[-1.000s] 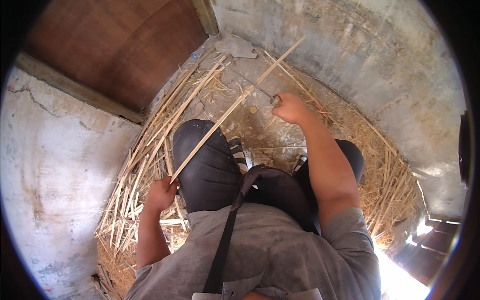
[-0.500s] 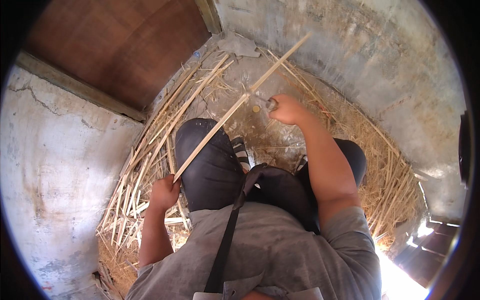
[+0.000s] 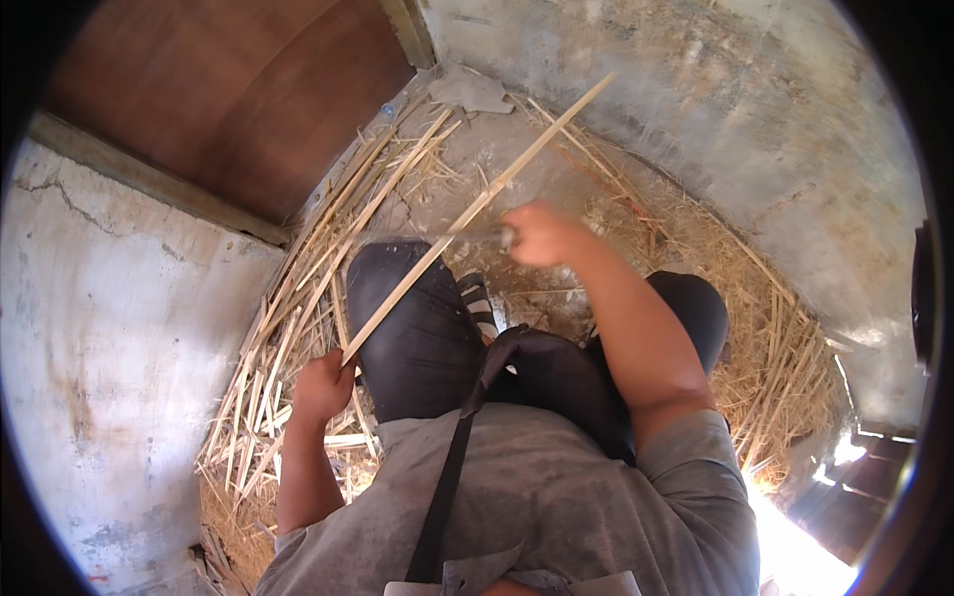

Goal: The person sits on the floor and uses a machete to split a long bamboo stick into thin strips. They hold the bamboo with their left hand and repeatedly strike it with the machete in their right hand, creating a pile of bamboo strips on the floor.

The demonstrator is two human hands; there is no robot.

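Observation:
My left hand (image 3: 324, 385) is closed around the near end of a long, pale bamboo strip (image 3: 532, 151). The strip slants up and away to the right, passing over my left knee. My right hand (image 3: 542, 235) grips the handle of a long-bladed knife (image 3: 482, 237), smeared by motion. Its thin blade points left and crosses the strip around mid-length; whether the two touch I cannot tell.
Split bamboo strips (image 3: 343, 233) lie heaped along the left side. Fine shavings and more strips (image 3: 770, 382) cover the right side by the plastered wall (image 3: 715, 109). A brown panel (image 3: 234, 94) stands at far left.
My right hand has moved slightly left and nearer to me. The knife has swung from pointing up-left to lying nearly level across the strip. My left hand barely shifts.

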